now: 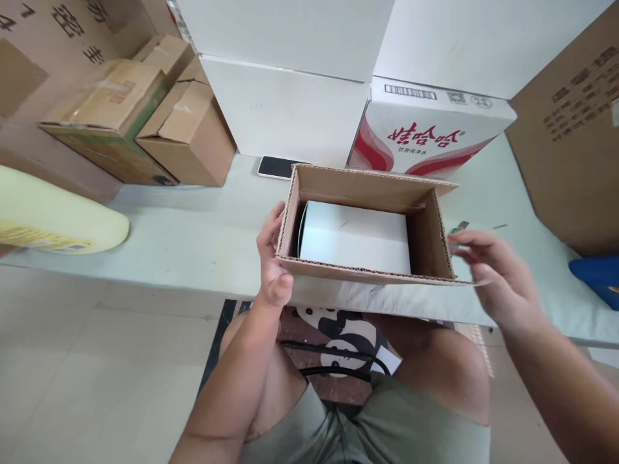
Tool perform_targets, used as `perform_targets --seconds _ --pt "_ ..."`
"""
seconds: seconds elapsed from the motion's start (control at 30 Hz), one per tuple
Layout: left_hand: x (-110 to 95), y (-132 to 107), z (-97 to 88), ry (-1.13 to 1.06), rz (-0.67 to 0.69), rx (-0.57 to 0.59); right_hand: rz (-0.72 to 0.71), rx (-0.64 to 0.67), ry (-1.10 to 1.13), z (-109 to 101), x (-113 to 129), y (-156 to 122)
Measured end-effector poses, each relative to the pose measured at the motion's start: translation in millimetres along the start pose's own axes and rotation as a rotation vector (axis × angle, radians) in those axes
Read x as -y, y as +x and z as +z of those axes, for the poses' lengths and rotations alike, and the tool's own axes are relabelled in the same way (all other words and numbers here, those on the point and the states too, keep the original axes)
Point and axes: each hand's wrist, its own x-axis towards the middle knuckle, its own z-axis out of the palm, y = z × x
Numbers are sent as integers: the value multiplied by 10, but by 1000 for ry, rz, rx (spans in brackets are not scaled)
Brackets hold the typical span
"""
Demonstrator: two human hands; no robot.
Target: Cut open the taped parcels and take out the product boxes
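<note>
A small cardboard box stands open at the top, near the front edge of the table. Inside lies a smaller white box, with a gap at its right. My left hand grips the cardboard box by its left end, fingers on the outer wall and thumb at the near corner. At the right end, my right hand has its thumb and fingers apart beside a flap; its fingertips are slightly blurred. A small green and grey tool, partly hidden, is close to those fingertips; I cannot make out its kind.
Behind the cardboard box lies a phone. White cartons and a red-printed carton line the back. Brown boxes and a yellow bottle are at left. A blue object sits at the right edge.
</note>
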Motion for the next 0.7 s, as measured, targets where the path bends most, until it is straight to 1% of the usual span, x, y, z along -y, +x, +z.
perform_targets --seconds 0.07,0.1,0.13,0.17,0.2,0.23,0.27,0.3,0.37,0.43,0.47,0.53,0.7 --pt "-154 157 -14 160 116 -20 -244 -44 -184 -26 313 86" --pt "-280 258 -18 219 142 -24 -351 -38 -275 -2 497 134" --pt "-429 367 -14 262 149 -20 -441 5 -367 47 686 188" --pt "-588 476 -1 309 148 9 -487 88 -478 122 866 247" --pt "-742 578 22 355 129 46 -524 207 -540 219 1026 311" --pt "-879 665 51 394 103 110 -559 352 -581 332 1156 379" --pt "-990 733 81 430 73 180 -560 497 -659 454 1251 446" --pt "-1071 777 108 461 39 244 -543 598 -769 577 1311 510" --pt "-1151 795 130 505 -25 341 -450 734 -1033 798 1338 608" --pt "-1169 739 103 530 -74 380 -357 818 -1255 948 1285 657" --pt "-1174 698 76 536 -89 389 -335 857 -1326 992 1248 663" --pt "-1199 620 14 545 -106 418 -335 904 -1408 1032 1180 653" --pt "-1285 565 -74 538 -155 536 -346 899 -1479 1046 1128 620"
